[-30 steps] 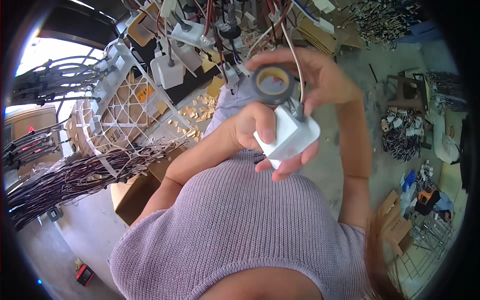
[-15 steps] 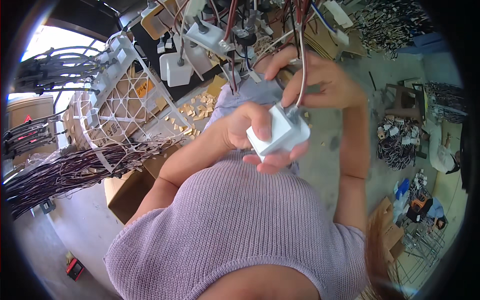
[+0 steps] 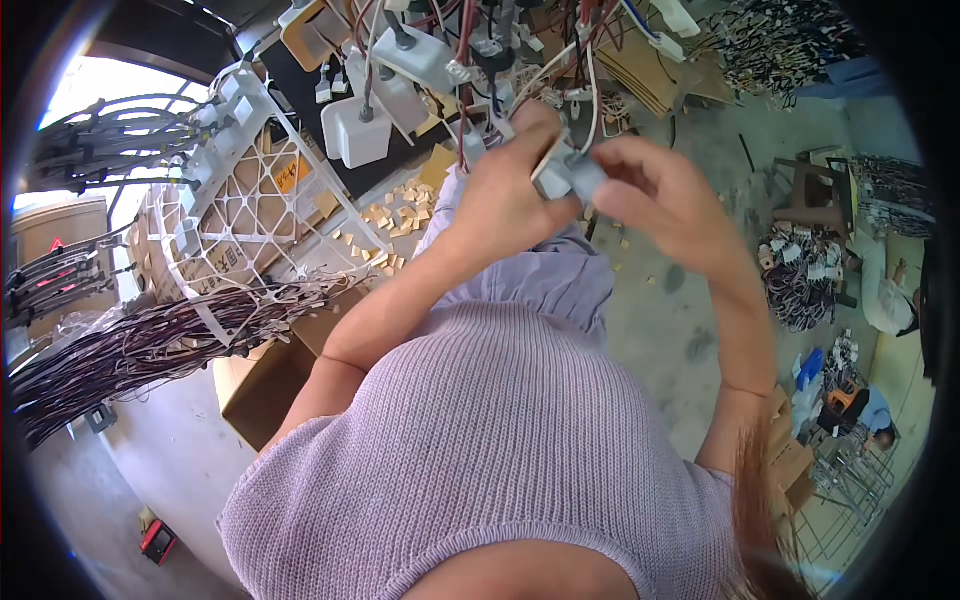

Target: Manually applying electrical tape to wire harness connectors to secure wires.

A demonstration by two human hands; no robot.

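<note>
My left hand [image 3: 510, 195] is closed around a small white plastic housing [image 3: 553, 180] and lifts it in front of the hanging cables. The housing's right side shows a blurred grey face [image 3: 586, 178]. Close against that face is my right hand [image 3: 665, 200], thumb and fingers bent; whether they grip it is smeared by motion. A thin white cable [image 3: 597, 95] hangs down just above the hands. Behind them, a larger white plastic housing [image 3: 412, 58] and a white box-shaped housing [image 3: 356, 132] hang on cables.
To the left stand a white lattice frame [image 3: 250, 200] with cables and a thick bundle of dark wires [image 3: 150, 350]. An open cardboard box [image 3: 265, 395] sits below it. Small tan pieces [image 3: 405, 212] lie scattered. At right are wire bundles [image 3: 800, 275] and another person [image 3: 885, 300].
The white housing has moved up and turned over, away from my chest. My left hand now covers it from above. My right hand has left the cable and shifted to the housing's right side.
</note>
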